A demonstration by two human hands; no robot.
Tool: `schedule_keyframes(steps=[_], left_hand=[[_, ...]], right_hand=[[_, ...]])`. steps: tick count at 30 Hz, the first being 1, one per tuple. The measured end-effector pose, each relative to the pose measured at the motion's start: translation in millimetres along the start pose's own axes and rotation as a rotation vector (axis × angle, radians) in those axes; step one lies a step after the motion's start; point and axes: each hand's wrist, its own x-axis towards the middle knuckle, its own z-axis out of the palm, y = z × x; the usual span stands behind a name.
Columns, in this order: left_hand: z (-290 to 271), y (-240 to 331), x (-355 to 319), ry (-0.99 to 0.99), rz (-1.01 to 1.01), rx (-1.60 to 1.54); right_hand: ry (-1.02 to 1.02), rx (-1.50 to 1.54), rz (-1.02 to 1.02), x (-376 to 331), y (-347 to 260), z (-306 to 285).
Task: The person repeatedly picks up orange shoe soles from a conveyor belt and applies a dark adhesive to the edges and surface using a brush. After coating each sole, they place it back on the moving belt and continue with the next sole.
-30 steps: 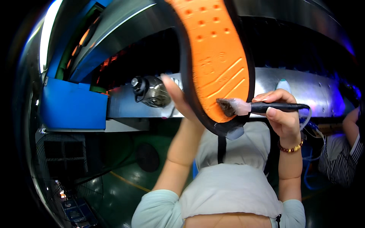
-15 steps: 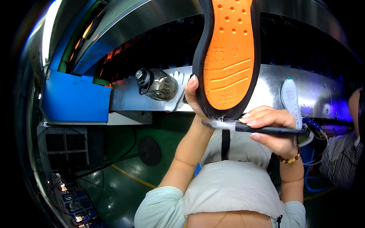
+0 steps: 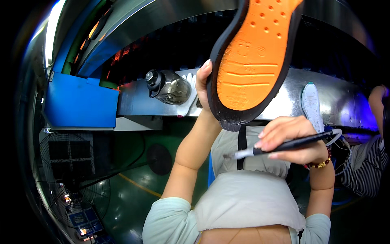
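Observation:
A shoe sole (image 3: pixel 248 87) with a black rim and orange inner face is held up in front of me, its rounded end low and toward me. My left hand (image 3: pixel 204 85) grips its left edge, thumb showing and the other fingers hidden behind. The rim's lower end has a wet-looking patch. In my right hand (image 3: pixel 290 136) is a black-handled brush (image 3: pixel 302 141), pinched between thumb and fingers. Its pale, dark-tipped bristle end points left, below the sole and apart from it. A white tube joins the handle's rear end.
Along the metal bench (image 3: pixel 134 101) stand a dark clear bottle (image 3: pixel 172 88) and a white glove (image 3: pixel 187 106). A white sole (image 3: pixel 311 103) lies further right. A blue machine box (image 3: pixel 83 103) is at left, above a floor fan (image 3: pixel 73 175). Another person's striped clothing (image 3: pixel 363 168) shows at right.
The brush has come away from the sole's lower rim, moving down with its tip lowered. The sole has tilted, its upper end swinging right.

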Motion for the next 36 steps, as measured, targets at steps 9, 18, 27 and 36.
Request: schedule_keyframes(steps=[9,18,27,36], left_hand=[[19,0,-6,0.333,-0.711,0.378],[6,3,-24,0.454,-0.854,0.402],[-4,14,-35,0.498,-0.793,0.408],[-30,49,-29,0.475,-0.702,0.362]], right_hand=[[-0.274,-0.28,0.05,11,-13,-48],[-0.388,-0.454,0.172,-3,-12,-50],[-0.349,-0.536,0.187,-7,-12,-60],[-0.266,-0.55,0.097,-11,-29,-60]])
